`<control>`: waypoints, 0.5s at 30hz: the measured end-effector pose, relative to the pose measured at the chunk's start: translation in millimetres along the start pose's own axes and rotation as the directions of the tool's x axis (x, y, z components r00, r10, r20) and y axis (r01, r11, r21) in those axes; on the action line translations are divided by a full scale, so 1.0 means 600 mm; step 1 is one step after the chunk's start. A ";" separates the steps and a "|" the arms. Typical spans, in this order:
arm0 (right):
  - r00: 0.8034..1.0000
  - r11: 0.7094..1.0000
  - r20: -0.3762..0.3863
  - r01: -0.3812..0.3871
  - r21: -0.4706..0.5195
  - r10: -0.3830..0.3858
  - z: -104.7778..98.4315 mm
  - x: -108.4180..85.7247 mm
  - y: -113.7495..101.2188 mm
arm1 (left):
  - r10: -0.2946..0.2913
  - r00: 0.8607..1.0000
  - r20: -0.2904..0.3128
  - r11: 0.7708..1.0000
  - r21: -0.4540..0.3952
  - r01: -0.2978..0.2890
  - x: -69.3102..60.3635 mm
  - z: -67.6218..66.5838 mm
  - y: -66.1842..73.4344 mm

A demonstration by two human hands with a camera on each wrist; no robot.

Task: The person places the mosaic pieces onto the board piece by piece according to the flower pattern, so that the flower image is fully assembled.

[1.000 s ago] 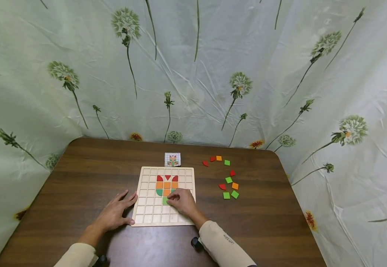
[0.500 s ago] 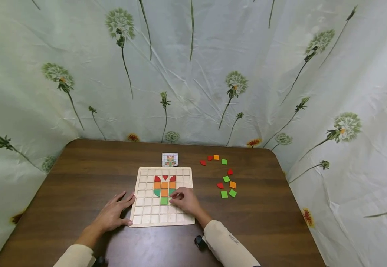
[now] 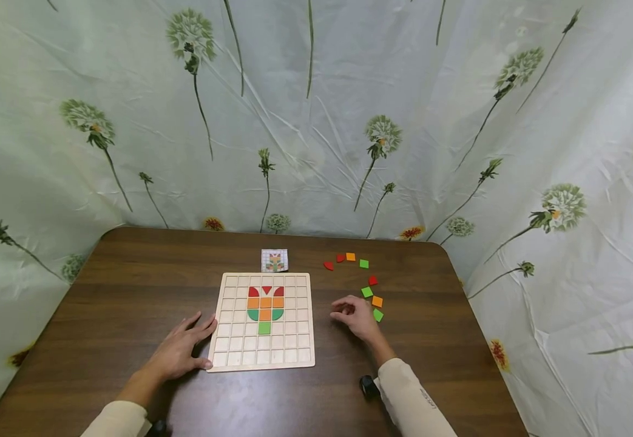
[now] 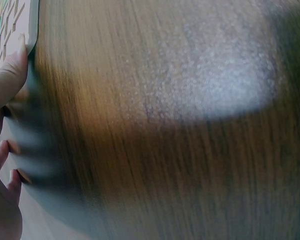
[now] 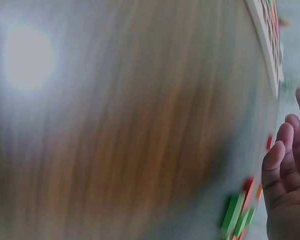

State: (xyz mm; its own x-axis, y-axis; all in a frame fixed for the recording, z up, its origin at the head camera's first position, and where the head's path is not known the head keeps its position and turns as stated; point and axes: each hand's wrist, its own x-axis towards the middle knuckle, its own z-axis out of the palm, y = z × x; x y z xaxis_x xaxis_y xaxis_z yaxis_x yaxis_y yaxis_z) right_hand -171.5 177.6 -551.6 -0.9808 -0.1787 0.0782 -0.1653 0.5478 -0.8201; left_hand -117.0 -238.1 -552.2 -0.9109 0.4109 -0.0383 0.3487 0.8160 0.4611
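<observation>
A square wooden grid board (image 3: 291, 346) lies flat on the table in the head view. Red, orange and green tiles form a tulip-like shape on it, with a light green square (image 3: 264, 328) at the bottom. My left hand (image 3: 178, 351) rests at the board's left edge, fingers spread and thumb by the near corner; in the left wrist view the thumb (image 4: 12, 75) touches the board's edge. My right hand (image 3: 357, 317) hovers between the board and the loose tiles, its fingers loosely bent and nothing visible in them. It partly hides the tiles there.
Loose tiles lie on the right side of the brown table (image 3: 431, 364), among them a green square (image 3: 364, 264), an orange square (image 3: 377, 301) and a red piece (image 3: 373, 280). A small pattern card (image 3: 275, 260) sits behind the board. A flowered curtain (image 3: 316, 121) hangs behind the table.
My right hand has left the green square on the board and moved right toward the loose tiles. The left hand still rests at the board's edge. The view has shifted slightly.
</observation>
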 end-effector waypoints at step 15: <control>0.995 0.977 0.042 -0.075 -0.197 0.085 -0.094 -0.019 0.063 | -0.026 0.999 0.021 1.000 0.003 0.026 0.001 0.003 -0.002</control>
State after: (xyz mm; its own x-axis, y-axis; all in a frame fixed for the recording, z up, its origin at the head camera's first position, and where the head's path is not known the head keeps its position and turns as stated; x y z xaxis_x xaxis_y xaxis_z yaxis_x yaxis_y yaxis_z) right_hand -172.6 246.7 -551.5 -0.9861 -0.1657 -0.0160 -0.1080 0.7100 -0.6959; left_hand -117.6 -238.2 -554.7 -0.9147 0.3983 -0.0690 0.3259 0.8276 0.4571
